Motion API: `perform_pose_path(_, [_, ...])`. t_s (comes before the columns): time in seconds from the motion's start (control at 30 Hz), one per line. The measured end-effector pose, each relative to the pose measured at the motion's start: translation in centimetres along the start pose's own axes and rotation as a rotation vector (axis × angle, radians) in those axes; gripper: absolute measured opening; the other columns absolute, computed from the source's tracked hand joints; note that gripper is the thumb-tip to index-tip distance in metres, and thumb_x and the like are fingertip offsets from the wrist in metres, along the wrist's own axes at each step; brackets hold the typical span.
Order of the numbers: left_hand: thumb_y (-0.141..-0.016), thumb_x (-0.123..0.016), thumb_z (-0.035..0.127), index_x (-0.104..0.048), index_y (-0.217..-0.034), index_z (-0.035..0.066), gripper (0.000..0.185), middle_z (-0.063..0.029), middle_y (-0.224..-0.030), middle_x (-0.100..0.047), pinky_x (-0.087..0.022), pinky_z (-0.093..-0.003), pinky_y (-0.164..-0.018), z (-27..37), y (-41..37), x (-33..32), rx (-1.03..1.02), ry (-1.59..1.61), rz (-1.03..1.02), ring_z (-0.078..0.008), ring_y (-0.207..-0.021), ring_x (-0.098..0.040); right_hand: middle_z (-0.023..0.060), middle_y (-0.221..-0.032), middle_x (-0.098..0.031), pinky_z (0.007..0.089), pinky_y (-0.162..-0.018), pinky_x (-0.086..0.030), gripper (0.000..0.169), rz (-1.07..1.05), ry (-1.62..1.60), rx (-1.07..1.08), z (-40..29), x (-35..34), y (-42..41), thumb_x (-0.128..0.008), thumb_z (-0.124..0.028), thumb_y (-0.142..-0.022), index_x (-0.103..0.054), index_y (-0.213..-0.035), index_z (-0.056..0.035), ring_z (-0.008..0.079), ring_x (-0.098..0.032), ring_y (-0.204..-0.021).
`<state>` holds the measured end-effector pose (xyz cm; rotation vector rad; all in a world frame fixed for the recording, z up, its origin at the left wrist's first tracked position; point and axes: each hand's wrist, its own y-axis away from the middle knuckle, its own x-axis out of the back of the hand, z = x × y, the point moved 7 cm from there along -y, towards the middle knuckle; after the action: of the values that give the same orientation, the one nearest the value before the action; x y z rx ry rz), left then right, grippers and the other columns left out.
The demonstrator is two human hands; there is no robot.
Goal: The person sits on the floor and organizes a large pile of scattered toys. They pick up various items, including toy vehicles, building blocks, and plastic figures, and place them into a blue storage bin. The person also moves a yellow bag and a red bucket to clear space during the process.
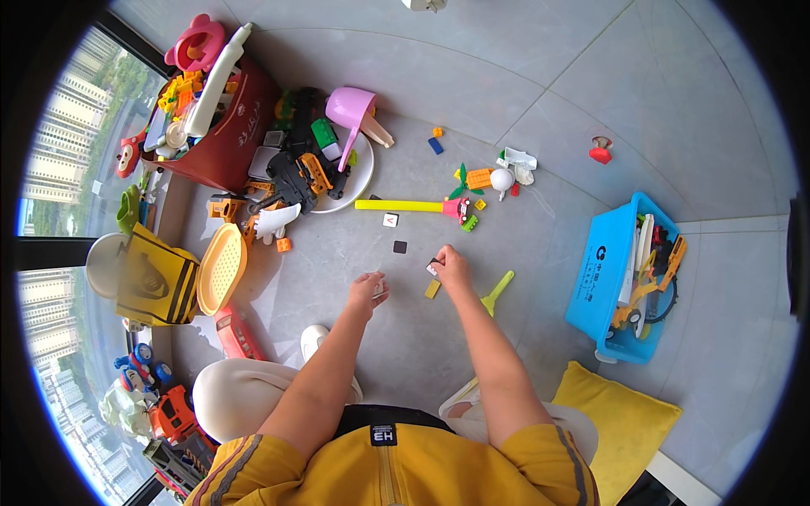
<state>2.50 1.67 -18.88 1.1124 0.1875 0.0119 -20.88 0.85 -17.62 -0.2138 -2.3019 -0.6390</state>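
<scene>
My left hand (pixel 367 292) is above the grey floor with a small white tile (pixel 378 289) between its fingers. Pinched in my right hand (pixel 454 268) is a black-backed tile (pixel 433 265) with a white face. Just below that hand lies a yellow block (pixel 432 289). A dark tile (pixel 400 246) lies flat on the floor ahead of and between both hands. Farther off is a white tile (pixel 390 219) marked with a red letter. A long yellow stick with a pink end (pixel 402 205) lies beyond it. To the right of my right forearm rests a lime-green toy shovel (pixel 498 293).
A dark red bin (pixel 221 139) overflows with toys at the upper left, beside a white round tray (pixel 362 183) holding toy vehicles. A blue plastic basket (pixel 588 278) of toys stands right, near a yellow cushion (pixel 617 430). A yellow perforated toy piece (pixel 221 269) sits left.
</scene>
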Motion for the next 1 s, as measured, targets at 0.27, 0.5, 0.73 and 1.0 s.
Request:
perform_pose_path(0.27, [-0.083, -0.058, 0.023, -0.057, -0.093, 0.009, 0.018, -0.0036, -0.084, -0.057, -0.051, -0.0303, -0.066, -0.1, -0.2, -0.4, -0.017, -0.054, 0.010, -0.0156, -0.075, -0.058, 0.0065, -0.082, -0.059, 0.0408, -0.065, -0.048, 0.034, -0.025, 0.264, 0.097, -1.3, 0.4, 1.6, -0.070, -0.017, -0.071, -0.047, -0.095, -0.0133, 0.0287, -0.060, -0.079])
perform_pose_path(0.5, [-0.081, -0.060, 0.021, -0.057, -0.093, 0.009, 0.018, -0.0036, -0.084, -0.058, -0.051, -0.0300, -0.065, 0.2, -0.2, 0.1, -0.042, -0.046, -0.006, -0.0157, -0.076, -0.058, 0.0050, -0.086, -0.059, 0.0396, -0.067, -0.048, 0.033, 0.064, 0.363, 0.088, -2.6, 1.0, 1.8, -0.070, -0.014, -0.071, -0.047, -0.095, -0.0136, 0.0274, -0.059, -0.082])
perform_pose_path(0.73, [-0.082, -0.058, 0.020, -0.057, -0.091, 0.009, 0.015, -0.0030, -0.084, -0.057, -0.051, -0.0304, -0.066, -0.1, -0.3, -0.1, -0.063, -0.046, -0.018, -0.0158, -0.074, -0.058, 0.0044, -0.081, -0.062, 0.0387, -0.066, -0.047, 0.025, -0.225, 0.102, 0.143, -1.4, 2.1, 1.3, -0.068, -0.012, -0.070, -0.050, -0.088, -0.0106, 0.0253, -0.061, -0.079])
perform_pose_path(1.0, [-0.083, -0.057, 0.021, -0.057, -0.093, 0.008, 0.016, -0.0041, -0.085, -0.057, -0.051, -0.0302, -0.066, 0.1, 0.1, -0.4, -0.045, -0.033, -0.013, -0.0163, -0.075, -0.058, 0.0043, -0.088, -0.057, 0.0397, -0.069, -0.047, 0.022, -0.319, 0.475, 0.567, -3.0, -0.3, 5.0, -0.063, -0.007, -0.072, -0.052, -0.089, -0.0137, 0.0278, -0.060, -0.083])
